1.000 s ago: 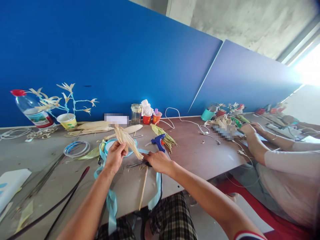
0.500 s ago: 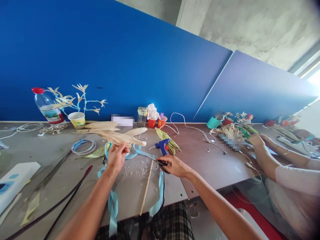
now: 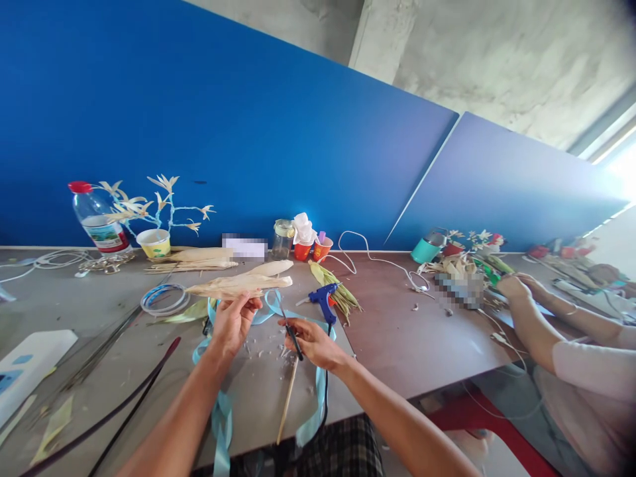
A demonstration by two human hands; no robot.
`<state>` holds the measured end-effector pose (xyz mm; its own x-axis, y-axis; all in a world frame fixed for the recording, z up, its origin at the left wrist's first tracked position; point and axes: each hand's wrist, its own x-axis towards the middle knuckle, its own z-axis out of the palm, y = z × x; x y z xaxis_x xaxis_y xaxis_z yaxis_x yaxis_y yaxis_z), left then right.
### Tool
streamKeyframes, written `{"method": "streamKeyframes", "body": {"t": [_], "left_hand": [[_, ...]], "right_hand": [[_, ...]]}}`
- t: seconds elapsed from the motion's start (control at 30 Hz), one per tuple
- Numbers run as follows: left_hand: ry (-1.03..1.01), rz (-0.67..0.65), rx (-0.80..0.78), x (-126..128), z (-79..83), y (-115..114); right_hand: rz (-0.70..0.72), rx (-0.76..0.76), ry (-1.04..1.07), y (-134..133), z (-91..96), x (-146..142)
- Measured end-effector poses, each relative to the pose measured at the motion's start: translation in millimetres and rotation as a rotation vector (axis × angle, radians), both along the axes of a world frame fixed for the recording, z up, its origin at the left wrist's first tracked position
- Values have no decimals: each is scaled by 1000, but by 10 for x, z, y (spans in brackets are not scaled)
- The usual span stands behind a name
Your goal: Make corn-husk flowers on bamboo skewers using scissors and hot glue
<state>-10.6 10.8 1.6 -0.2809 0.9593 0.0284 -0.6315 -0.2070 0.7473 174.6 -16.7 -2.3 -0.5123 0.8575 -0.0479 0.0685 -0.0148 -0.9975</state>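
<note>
My left hand pinches a pale dried corn husk above the table. The husk points to the right, with another pale husk just behind it. In my right hand is a pair of black-handled scissors, blades angled up toward the husk but apart from it. Light blue ribbon loops around my hands and hangs over the table's front edge. Below the scissors a thin wooden stick lies among small scraps. A blue glue gun rests beyond my right hand.
At the left stand a red-capped bottle and a yellow cup with husk flowers. A glass jar and red paper cups line the blue partition. Green husks lie behind the glue gun. Another person's arms work at the right.
My right hand has moved left with the scissors, closer to the left hand, and the blades now tilt upward. My left hand still holds the husk, turned slightly.
</note>
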Motion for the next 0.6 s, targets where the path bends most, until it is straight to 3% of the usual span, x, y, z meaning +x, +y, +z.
{"method": "streamKeyframes", "body": {"t": [0.37,0.6], "left_hand": [[19,-94,-25,46,67,-58],[-33,-97,-50,42,12,-29]], "right_hand": [[-57,199,3,196,47,-321],[-64,146,126,308,-60,-375]]}}
